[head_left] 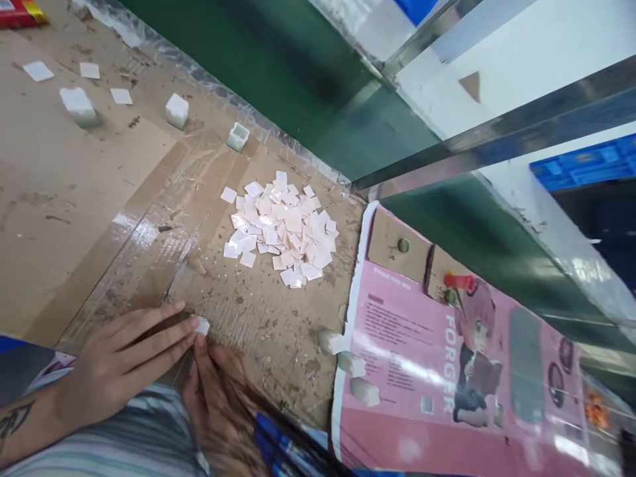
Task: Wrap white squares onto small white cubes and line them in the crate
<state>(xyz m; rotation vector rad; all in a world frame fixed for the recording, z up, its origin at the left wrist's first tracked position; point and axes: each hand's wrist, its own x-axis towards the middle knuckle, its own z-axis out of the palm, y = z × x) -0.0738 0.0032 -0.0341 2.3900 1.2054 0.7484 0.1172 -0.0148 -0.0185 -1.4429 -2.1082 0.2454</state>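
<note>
Fingers (191, 328) of both hands pinch small white piece (202, 325) | piece at fingertips, on cardboard (258, 318)

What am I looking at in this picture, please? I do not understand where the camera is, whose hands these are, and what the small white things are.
The camera sits on a person's head and looks down at that person's own two bare hands. The left hand and the right hand meet at the near edge of a brown cardboard-covered table, with the fingertips on one small white square piece. How firmly it is gripped cannot be told. Further away lies a loose pile of thin white square pieces. Small white blocks stand at the far edge, and three more lie beside a pink printed poster. Behind runs a green surface with metal rails.
</note>
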